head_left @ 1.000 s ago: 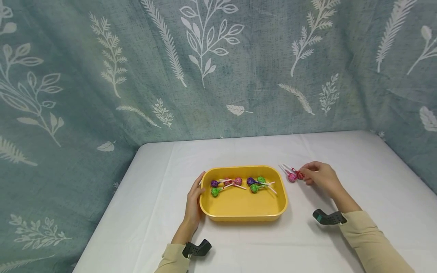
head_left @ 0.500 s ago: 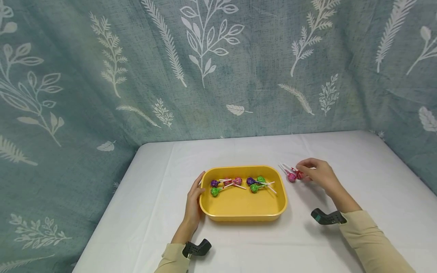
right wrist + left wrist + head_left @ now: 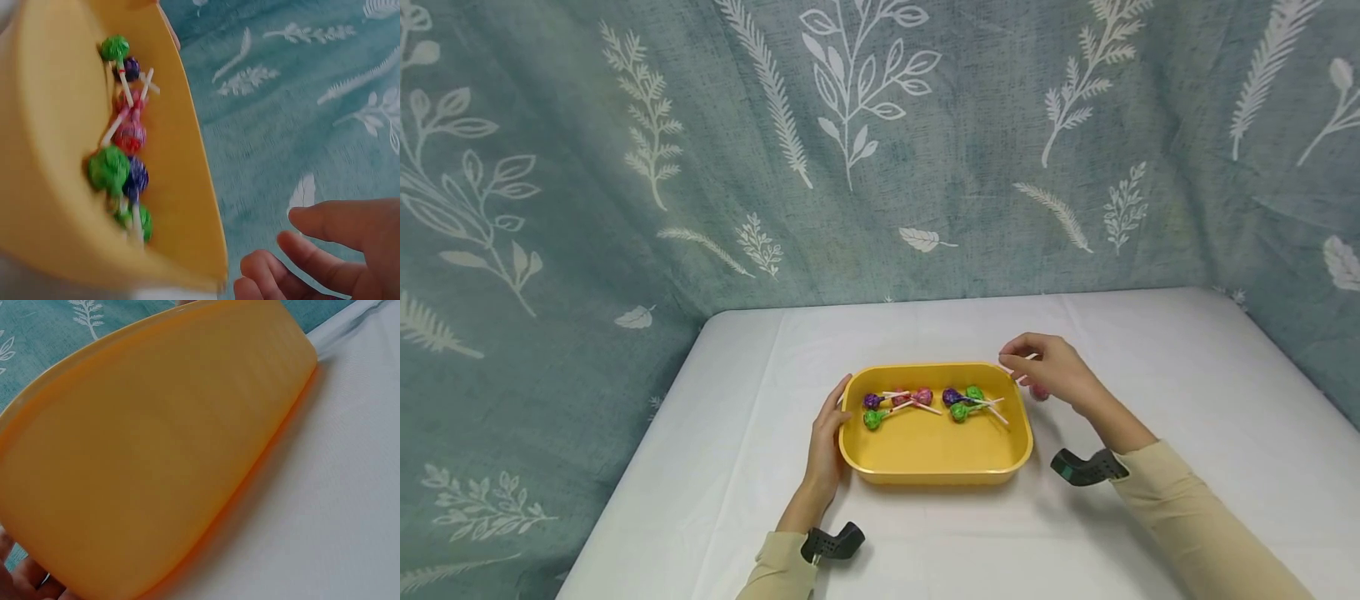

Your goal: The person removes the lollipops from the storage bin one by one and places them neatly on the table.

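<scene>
A yellow tray (image 3: 936,454) holds several lollipops in purple, green and pink wrappers, among them a green lollipop (image 3: 872,419) and a purple one (image 3: 951,397). My left hand (image 3: 827,437) holds the tray's left side, thumb at the rim and fingers along the outer wall; only some fingers (image 3: 28,578) show in the left wrist view. Beyond the tray's right rim, my right hand (image 3: 1048,367) is over two lollipops on the table. One pink lollipop (image 3: 1038,392) peeks out below it; the red one's head is hidden. In the right wrist view, its fingers (image 3: 325,222) are apart with nothing visible between them.
A white cloth (image 3: 760,400) covers the table. Behind it hangs a green-blue curtain (image 3: 880,217) with white leaf prints. Black wrist cameras sit at the left wrist (image 3: 833,543) and the right wrist (image 3: 1088,467).
My right hand has moved left from the red lollipop's head toward the stick ends near the tray's rim. The left hand and the tray stay in place.
</scene>
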The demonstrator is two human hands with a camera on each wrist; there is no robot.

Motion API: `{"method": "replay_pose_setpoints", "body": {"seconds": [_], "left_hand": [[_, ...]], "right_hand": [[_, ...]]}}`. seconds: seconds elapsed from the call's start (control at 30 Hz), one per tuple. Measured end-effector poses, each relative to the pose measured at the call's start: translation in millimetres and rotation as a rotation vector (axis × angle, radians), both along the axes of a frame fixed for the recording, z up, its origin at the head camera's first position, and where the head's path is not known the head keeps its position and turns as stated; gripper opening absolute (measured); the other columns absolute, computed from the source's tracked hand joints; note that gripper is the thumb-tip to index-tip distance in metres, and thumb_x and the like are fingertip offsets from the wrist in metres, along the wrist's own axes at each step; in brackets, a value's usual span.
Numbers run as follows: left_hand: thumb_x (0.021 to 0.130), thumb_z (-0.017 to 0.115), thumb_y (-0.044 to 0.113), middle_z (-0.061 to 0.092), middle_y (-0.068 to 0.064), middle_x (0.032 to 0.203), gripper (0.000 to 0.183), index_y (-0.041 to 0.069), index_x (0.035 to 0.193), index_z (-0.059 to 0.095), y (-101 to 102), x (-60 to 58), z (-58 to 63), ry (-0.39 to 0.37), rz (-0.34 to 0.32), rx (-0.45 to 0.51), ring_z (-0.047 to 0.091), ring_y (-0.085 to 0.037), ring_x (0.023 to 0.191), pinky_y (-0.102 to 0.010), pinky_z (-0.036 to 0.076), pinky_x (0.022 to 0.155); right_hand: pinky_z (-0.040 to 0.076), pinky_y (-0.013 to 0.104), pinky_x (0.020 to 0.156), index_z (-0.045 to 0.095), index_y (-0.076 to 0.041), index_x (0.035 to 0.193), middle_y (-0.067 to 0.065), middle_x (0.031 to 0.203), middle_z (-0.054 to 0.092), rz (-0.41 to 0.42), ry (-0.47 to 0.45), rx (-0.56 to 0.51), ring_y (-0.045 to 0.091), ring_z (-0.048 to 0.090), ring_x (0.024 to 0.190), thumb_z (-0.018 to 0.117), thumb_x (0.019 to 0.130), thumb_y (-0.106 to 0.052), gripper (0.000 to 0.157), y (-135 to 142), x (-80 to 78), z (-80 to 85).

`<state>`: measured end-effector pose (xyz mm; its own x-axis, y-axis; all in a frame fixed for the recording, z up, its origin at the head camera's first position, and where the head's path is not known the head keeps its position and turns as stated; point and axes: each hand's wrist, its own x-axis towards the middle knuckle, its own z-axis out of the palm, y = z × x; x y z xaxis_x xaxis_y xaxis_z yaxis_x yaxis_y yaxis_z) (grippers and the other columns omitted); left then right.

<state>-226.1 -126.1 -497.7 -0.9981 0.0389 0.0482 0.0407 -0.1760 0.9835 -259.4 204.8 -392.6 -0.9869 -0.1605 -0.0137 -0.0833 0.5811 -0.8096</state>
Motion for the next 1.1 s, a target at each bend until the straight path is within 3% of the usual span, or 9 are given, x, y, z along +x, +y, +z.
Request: {"method": "replay_pose_setpoints", "body": {"seconds": [0.17, 0.23, 0.43, 0.57, 0.77, 0.97, 1.1], "left_hand": [[0.091, 0.038, 0.016, 0.035, 0.006, 0.152, 0.058, 0.026, 0.148, 0.041, -1, -0.1, -0.6, -0.01, 0.002, -0.007, 0.027, -0.017, 0.141, -0.036, 0.024, 0.113], [0.091, 0.038, 0.016, 0.035, 0.006, 0.152, 0.057, 0.027, 0.147, 0.042, -1, 0.0, -0.8, -0.012, 0.0, -0.007, 0.027, -0.017, 0.141, -0.037, 0.024, 0.113], [0.091, 0.038, 0.016, 0.034, 0.005, 0.153, 0.057, 0.026, 0.148, 0.042, -1, 0.9, 0.1, -0.012, -0.004, -0.01, 0.027, -0.018, 0.141, -0.038, 0.025, 0.113], [0.092, 0.037, 0.016, 0.035, 0.004, 0.152, 0.057, 0.026, 0.148, 0.041, -1, 1.1, 0.9, -0.013, -0.005, -0.014, 0.029, -0.02, 0.14, -0.039, 0.026, 0.112], [0.093, 0.037, 0.016, 0.034, 0.005, 0.152, 0.056, 0.027, 0.148, 0.04, 0, 0.2, 1.4, -0.017, -0.012, -0.02, 0.032, -0.019, 0.139, -0.037, 0.03, 0.111], [0.093, 0.037, 0.015, 0.036, 0.003, 0.152, 0.057, 0.026, 0.149, 0.04, -1, 0.7, 3.1, -0.024, -0.016, -0.012, 0.037, -0.021, 0.137, -0.038, 0.032, 0.11], [0.093, 0.037, 0.015, 0.037, 0.002, 0.151, 0.057, 0.022, 0.15, 0.038, -1, 1.0, 4.6, -0.021, -0.019, -0.003, 0.039, -0.021, 0.136, -0.038, 0.032, 0.11]], "right_hand": [[0.051, 0.03, 0.061, 0.066, -0.004, 0.105, 0.01, 0.1, 0.065, 0.105, 0.026, 0.04, 0.026, 0.059, 0.08, 0.062, 0.094, -0.026, 0.025, -32, -7.3, 4.8], [0.052, 0.031, 0.07, 0.067, -0.003, 0.102, 0.008, 0.096, 0.066, 0.156, 0.052, 0.061, 0.023, 0.059, 0.08, 0.062, 0.094, -0.022, 0.021, -46, -10.1, 5.5], [0.05, 0.029, 0.061, 0.069, -0.001, 0.102, 0.01, 0.087, 0.067, 0.332, 0.079, 0.095, 0.018, 0.057, 0.067, 0.062, 0.093, -0.015, 0.017, -88, -12.2, 11.2], [0.048, 0.026, 0.054, 0.071, -0.001, 0.102, 0.014, 0.083, 0.069, 0.427, 0.067, 0.122, 0.024, 0.059, 0.061, 0.063, 0.093, -0.014, 0.018, -112, -16.3, 9.5], [0.049, 0.025, 0.053, 0.071, -0.003, 0.107, 0.011, 0.079, 0.069, 0.486, 0.0, 0.194, 0.033, 0.065, 0.069, 0.062, 0.093, -0.013, 0.02, -136, -25.2, -2.6], [0.057, 0.038, 0.062, 0.072, -0.003, 0.11, 0.012, 0.081, 0.07, 0.514, -0.115, 0.206, 0.032, 0.068, 0.071, 0.063, 0.092, -0.011, 0.021, -154, -26.7, -10.3], [0.057, 0.037, 0.062, 0.071, -0.002, 0.11, 0.011, 0.077, 0.069, 0.52, -0.169, 0.261, 0.029, 0.068, 0.068, 0.064, 0.091, -0.011, 0.022, -160, -25.1, -13.6]]}}
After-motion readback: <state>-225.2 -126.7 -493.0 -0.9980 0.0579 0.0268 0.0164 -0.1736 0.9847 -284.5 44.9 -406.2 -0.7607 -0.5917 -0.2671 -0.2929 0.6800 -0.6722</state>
